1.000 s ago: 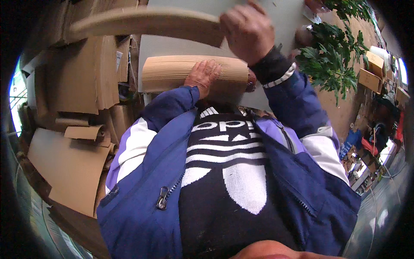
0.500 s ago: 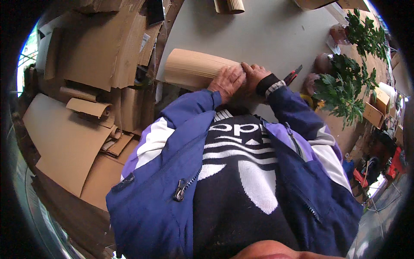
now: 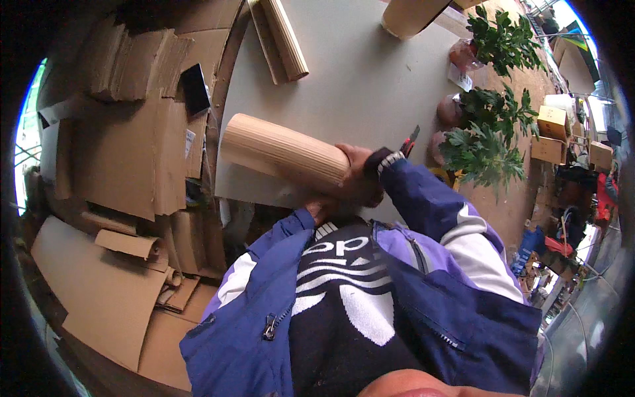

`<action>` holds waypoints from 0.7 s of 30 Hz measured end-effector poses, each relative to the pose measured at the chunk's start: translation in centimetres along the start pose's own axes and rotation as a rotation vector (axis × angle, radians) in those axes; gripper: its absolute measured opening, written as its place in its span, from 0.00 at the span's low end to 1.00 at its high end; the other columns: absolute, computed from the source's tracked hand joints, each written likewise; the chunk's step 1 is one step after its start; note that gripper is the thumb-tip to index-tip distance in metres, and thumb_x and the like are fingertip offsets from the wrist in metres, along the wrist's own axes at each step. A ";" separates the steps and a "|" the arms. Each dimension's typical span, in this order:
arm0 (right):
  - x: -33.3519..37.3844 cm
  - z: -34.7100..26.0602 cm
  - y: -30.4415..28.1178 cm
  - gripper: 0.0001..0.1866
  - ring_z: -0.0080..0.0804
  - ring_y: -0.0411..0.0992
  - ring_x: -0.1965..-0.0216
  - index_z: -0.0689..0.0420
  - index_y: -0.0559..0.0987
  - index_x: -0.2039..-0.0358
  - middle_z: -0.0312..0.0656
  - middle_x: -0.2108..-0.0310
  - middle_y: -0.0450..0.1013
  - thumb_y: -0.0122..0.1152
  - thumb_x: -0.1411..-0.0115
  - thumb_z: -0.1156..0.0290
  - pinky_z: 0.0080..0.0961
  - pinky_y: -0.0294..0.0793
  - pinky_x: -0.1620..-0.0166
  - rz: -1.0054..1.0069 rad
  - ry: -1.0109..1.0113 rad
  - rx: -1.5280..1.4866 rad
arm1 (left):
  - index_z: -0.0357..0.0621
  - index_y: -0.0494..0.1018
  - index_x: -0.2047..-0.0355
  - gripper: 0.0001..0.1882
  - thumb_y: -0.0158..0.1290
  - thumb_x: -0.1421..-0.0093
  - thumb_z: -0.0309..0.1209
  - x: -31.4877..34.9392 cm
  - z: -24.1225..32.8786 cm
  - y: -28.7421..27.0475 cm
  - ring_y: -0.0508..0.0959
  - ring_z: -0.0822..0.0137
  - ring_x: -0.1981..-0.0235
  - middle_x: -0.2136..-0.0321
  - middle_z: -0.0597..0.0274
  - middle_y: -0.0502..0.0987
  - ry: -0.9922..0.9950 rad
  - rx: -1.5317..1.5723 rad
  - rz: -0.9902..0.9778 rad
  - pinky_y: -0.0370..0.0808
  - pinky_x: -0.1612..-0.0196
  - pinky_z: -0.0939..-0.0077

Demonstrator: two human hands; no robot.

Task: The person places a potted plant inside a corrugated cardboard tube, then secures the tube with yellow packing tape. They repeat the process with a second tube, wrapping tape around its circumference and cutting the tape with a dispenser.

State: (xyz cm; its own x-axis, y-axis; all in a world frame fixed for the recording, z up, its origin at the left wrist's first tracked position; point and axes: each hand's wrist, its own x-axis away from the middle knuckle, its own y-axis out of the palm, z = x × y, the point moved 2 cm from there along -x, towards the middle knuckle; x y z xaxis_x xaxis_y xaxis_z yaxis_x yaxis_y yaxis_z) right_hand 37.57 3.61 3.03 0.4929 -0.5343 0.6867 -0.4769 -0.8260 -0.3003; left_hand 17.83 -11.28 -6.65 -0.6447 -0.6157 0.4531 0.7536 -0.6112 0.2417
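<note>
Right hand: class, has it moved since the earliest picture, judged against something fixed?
Yes, toward the person: the right hand was farther out than the nearest leafy plant; now it is roughly level with it, at the cardboard roll's right end.

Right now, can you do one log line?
right grip touching right end of cardboard roll | left grip blurred, near roll | knife on table

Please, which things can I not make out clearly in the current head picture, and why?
In the head view:
Left hand: fingers lost in shadow and blur beside the cardboard roll; its grip is unclear.
Roll's right end: mostly covered by the right hand.
Curved cardboard piece: cut off by the upper edge.
Blue item, far right: too small to identify.
</note>
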 end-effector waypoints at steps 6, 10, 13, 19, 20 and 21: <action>4.3 0.1 2.1 0.69 0.37 0.60 0.35 0.58 0.49 0.30 0.48 0.38 0.64 0.86 0.67 0.58 0.34 0.61 0.34 0.264 -0.268 -0.423 | 0.43 0.70 0.41 0.31 0.61 0.49 0.28 1.5 9.7 -3.1 0.72 0.55 0.43 0.46 0.55 0.75 -0.136 0.387 0.016 0.70 0.40 0.61; 6.1 -0.8 -0.1 0.72 0.38 0.55 0.32 0.57 0.47 0.29 0.46 0.34 0.57 0.87 0.68 0.59 0.37 0.57 0.32 0.360 -0.385 -0.554 | 0.44 0.71 0.42 0.34 0.65 0.52 0.29 -2.9 17.1 -5.8 0.72 0.55 0.43 0.46 0.56 0.75 0.055 -0.239 -0.111 0.70 0.40 0.62; 6.2 -0.9 -3.1 0.73 0.38 0.53 0.31 0.54 0.45 0.28 0.44 0.33 0.55 0.87 0.69 0.63 0.37 0.55 0.31 0.543 -0.361 -0.483 | 0.45 0.71 0.42 0.36 0.68 0.55 0.30 -7.9 22.7 -7.0 0.72 0.56 0.43 0.45 0.56 0.75 0.195 -0.558 -0.226 0.69 0.40 0.62; 4.9 1.3 -9.2 0.66 0.35 0.61 0.37 0.51 0.52 0.32 0.42 0.37 0.62 0.86 0.68 0.66 0.38 0.63 0.36 0.797 -0.366 -0.659 | 0.48 0.73 0.44 0.41 0.74 0.62 0.32 -17.7 31.4 -9.1 0.72 0.58 0.43 0.46 0.58 0.77 0.261 -0.858 -0.390 0.68 0.39 0.65; 4.7 1.9 -10.3 0.63 0.35 0.64 0.40 0.50 0.53 0.32 0.41 0.38 0.64 0.86 0.66 0.69 0.40 0.69 0.41 0.822 -0.270 -0.595 | 0.48 0.73 0.44 0.43 0.76 0.63 0.34 -19.1 32.4 -9.3 0.73 0.57 0.44 0.46 0.57 0.77 0.193 -0.824 -0.374 0.69 0.40 0.65; 4.5 2.0 -11.5 0.61 0.36 0.68 0.43 0.48 0.54 0.33 0.40 0.39 0.66 0.85 0.64 0.71 0.42 0.75 0.45 0.856 -0.332 -0.497 | 0.48 0.73 0.44 0.43 0.76 0.64 0.34 -20.8 33.5 -9.4 0.74 0.58 0.45 0.46 0.57 0.77 0.189 -0.756 -0.392 0.70 0.41 0.65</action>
State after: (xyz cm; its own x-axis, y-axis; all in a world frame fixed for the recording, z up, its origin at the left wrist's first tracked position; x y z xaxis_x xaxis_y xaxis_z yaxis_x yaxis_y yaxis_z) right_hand 46.73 10.31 8.22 -0.0121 -0.9909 0.1339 -0.9698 -0.0210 -0.2431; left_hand 28.48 23.94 10.38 -0.9008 -0.3228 0.2902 0.2288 -0.9213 -0.3145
